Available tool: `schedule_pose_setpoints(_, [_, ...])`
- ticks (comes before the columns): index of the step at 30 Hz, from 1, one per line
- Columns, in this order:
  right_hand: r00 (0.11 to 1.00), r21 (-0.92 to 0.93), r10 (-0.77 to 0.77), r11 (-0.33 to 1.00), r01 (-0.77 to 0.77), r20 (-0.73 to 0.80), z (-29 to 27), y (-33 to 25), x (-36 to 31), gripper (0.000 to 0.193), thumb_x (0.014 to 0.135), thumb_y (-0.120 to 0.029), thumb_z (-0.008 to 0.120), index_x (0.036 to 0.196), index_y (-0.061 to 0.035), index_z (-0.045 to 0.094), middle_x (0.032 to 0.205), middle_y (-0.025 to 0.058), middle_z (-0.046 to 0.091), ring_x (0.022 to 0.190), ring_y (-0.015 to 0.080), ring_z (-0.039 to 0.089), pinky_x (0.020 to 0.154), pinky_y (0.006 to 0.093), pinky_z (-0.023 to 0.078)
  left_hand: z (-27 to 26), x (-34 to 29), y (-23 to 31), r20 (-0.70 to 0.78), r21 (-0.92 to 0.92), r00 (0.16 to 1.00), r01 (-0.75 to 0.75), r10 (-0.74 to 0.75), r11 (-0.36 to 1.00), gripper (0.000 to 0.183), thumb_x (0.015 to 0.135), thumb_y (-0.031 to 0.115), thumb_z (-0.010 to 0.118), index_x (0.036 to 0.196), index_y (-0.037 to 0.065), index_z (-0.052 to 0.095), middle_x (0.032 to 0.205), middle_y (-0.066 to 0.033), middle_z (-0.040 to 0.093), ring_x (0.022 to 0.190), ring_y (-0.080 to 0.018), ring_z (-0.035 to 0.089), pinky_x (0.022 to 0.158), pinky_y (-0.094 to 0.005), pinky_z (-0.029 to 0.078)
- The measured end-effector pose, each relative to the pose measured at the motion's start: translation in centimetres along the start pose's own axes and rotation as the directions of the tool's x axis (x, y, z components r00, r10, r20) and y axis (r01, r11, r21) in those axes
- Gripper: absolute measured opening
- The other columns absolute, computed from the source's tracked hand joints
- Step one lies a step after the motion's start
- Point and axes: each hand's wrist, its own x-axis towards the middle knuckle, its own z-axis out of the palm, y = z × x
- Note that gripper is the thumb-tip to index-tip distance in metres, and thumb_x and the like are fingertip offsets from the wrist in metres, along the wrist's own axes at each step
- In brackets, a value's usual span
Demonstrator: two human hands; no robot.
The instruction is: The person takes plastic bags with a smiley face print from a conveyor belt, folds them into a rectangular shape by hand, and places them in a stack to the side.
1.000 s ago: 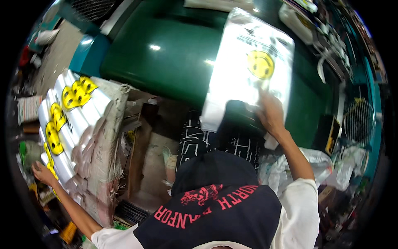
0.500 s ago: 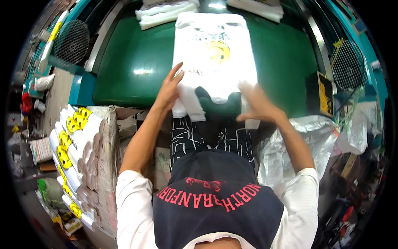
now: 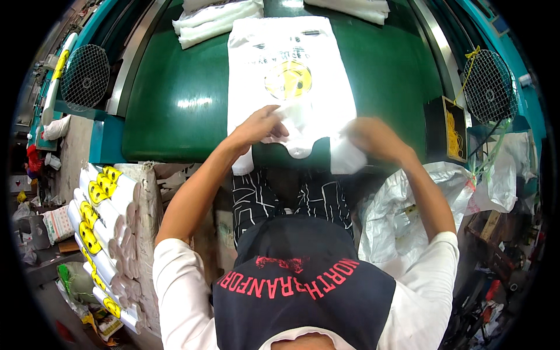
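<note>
A stack of white plastic carrier bags (image 3: 248, 81) lies flat before me, with a yellow smiley face (image 3: 288, 80) printed on it. The two handle ends, with a cut-out between them, point toward my body and reach over the near edge of a green belt (image 3: 169, 111). My left hand (image 3: 259, 126) is on the left handle side, its fingers curled in and pinching the bag plastic, which looks ruffled there. Over the right handle, my right hand (image 3: 373, 139) is smeared by motion; whether its fingers grip the plastic is hidden.
Folded white bag bundles (image 3: 219, 22) lie farther up the belt, with another bundle (image 3: 350, 8) to their right. Rolled smiley bags (image 3: 102, 204) are piled at left. A black box of yellow bands (image 3: 446, 128), a mesh fan (image 3: 489, 87) and a translucent sack (image 3: 391, 216) are at right.
My left hand has moved inward from the left edge onto the bags and curled its fingers. The inner left handle layer has shifted up. My right hand stays by the right handle, still blurred.
</note>
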Motion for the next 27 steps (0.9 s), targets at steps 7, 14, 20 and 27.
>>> schedule_pose_setpoints(7, [0.963,-0.292,0.269,0.919,-0.267,-0.031,4.4,0.6,9.3,0.033,0.086,-0.036,0.059,0.086,-0.0027,0.06,0.073,0.0168,0.064,0.072,0.0343,0.063,0.064,0.0429,0.049,2.3,-0.2,-2.1,0.239,0.919,0.715,-0.386,0.657,0.086,0.088,0.07,0.026,0.071,0.143,0.004,0.027,0.138,-0.023,0.037,0.123,-0.0375,0.041,0.099,-0.0466,0.034])
schedule_pose_setpoints(14, [0.874,-0.309,-0.419,0.888,0.34,-0.244,2.8,1.7,4.8,0.031,0.084,-0.031,0.063,0.095,-0.0017,0.058,0.086,0.0184,0.065,0.079,0.0341,0.063,0.07,0.0419,0.049,1.9,1.5,-2.9,0.285,0.941,0.606,-0.323,0.743,-0.098,0.043,0.08,0.036,0.06,0.109,0.004,0.061,0.104,-0.0141,0.059,0.098,-0.0256,0.056,0.078,-0.0406,0.044])
schedule_pose_setpoints(20, [0.899,-0.066,0.43,0.898,-0.435,-0.077,0.8,3.1,10.3,0.041,0.09,-0.038,0.056,0.094,0.002,0.06,0.075,0.0216,0.062,0.073,0.0361,0.06,0.069,0.0448,0.046,-2.6,5.7,4.3,-0.11,0.846,0.909,-0.127,0.402,0.518,0.029,0.083,0.026,0.063,0.101,0.003,0.059,0.098,-0.0154,0.062,0.083,-0.0329,0.061,0.071,-0.0455,0.048])
schedule_pose_setpoints(27, [0.839,-0.058,0.541,0.837,-0.544,-0.061,-0.8,7.5,12.4,0.056,0.092,-0.047,0.047,0.077,0.0039,0.063,0.07,0.0222,0.061,0.066,0.0329,0.059,0.065,0.0419,0.045,0.9,9.0,4.2,0.205,0.953,0.698,-0.302,0.686,0.022,0.041,0.071,0.011,0.064,0.111,0.005,0.061,0.107,-0.0117,0.058,0.097,-0.0298,0.056,0.069,-0.0363,0.051])
